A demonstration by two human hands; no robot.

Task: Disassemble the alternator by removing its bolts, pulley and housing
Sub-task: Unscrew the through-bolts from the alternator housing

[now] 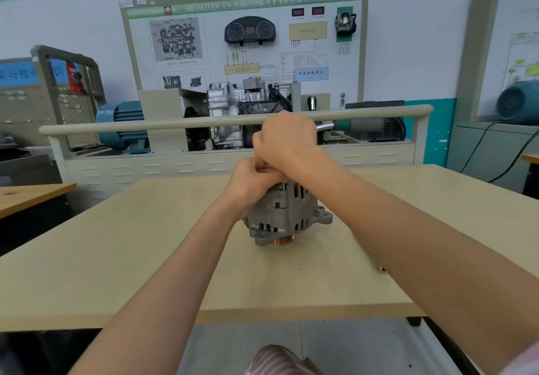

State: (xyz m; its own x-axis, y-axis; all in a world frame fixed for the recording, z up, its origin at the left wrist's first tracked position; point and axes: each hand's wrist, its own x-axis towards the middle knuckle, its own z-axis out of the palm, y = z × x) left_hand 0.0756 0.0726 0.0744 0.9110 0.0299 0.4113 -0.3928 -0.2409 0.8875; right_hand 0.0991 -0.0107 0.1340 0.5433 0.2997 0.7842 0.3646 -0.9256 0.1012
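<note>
pale wooden table (116,258), training board (245,42) behind

Alternator (287,214) pulley-down on table (116,243), left hand (253,177) steadying, right hand (287,141) gripping tool (325,126)

Grey cast alternator (287,214) stands pulley-down mid-table (116,258), copper-coloured pulley (281,241) underneath, housing closed, vent slots round its sides.
</note>
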